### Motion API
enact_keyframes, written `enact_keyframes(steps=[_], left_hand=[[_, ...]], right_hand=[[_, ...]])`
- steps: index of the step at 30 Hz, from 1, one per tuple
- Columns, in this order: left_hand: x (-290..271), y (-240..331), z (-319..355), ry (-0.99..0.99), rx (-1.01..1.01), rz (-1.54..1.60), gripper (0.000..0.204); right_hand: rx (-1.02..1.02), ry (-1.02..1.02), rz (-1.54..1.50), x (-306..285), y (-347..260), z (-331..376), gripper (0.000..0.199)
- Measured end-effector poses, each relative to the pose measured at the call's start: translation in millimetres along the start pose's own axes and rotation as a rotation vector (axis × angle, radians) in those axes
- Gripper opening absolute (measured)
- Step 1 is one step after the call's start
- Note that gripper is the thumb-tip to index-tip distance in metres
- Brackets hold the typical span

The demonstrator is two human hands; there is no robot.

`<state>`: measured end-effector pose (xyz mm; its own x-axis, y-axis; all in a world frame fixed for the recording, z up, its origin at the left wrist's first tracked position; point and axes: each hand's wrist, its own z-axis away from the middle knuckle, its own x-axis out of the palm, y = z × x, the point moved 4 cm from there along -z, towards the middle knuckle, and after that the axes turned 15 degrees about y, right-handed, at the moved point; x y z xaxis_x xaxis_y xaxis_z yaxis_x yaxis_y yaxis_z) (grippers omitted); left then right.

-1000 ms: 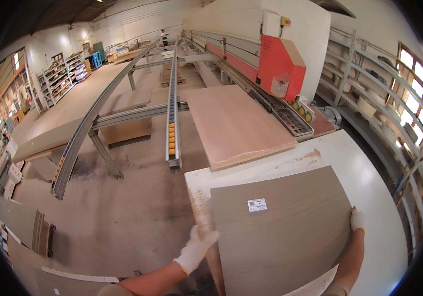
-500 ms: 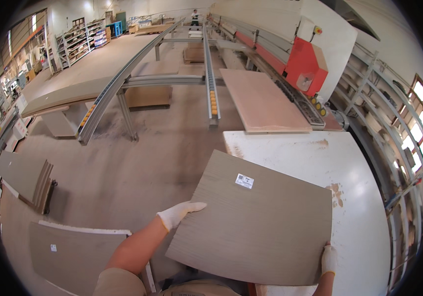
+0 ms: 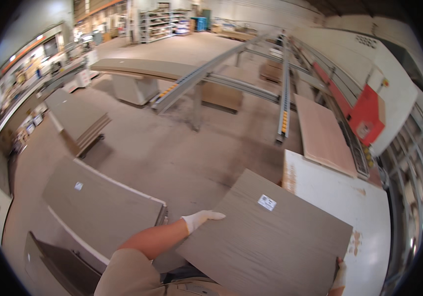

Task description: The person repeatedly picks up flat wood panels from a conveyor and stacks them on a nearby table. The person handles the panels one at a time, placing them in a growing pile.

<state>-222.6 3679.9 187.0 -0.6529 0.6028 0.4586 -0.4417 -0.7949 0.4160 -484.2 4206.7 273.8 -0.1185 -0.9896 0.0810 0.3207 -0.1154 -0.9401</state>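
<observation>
A grey-brown wood-grain panel (image 3: 275,237) with a white label (image 3: 267,202) is held in front of me, partly over the white tabletop (image 3: 340,197). My left hand (image 3: 202,219), in a white glove, grips the panel's left edge with the thumb lying on top and the other fingers hidden beneath. On the opposite edge my right hand (image 3: 340,277) holds the panel near its right corner; most of those fingers are out of sight. The panel's near edge reaches my body.
Left of me lies a stack of similar panels (image 3: 103,202), with more boards (image 3: 58,266) at the lower left and another pile (image 3: 76,116) beyond. Ahead run metal roller rails (image 3: 284,98). A pinkish board (image 3: 325,133) rests beside the machine with a red cover (image 3: 368,116).
My view has turned left, so the scene shifts rightward and more of the left-hand stacks shows. The panel stays in both hands, now a little further off the white tabletop.
</observation>
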Motion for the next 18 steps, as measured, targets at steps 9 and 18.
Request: enact_keyframes(steps=[9,18], left_hand=[[-24.7,-37.5,101.2,0.155,0.417,-0.02,0.091],[-120.2,-120.4,204.7,0.226,0.769,0.199,0.091]], right_hand=[[0.066,-0.089,0.218,20.1,4.8,5.3,0.063],[-0.11,-0.312,0.254,98.1,-7.3,0.2,0.055]])
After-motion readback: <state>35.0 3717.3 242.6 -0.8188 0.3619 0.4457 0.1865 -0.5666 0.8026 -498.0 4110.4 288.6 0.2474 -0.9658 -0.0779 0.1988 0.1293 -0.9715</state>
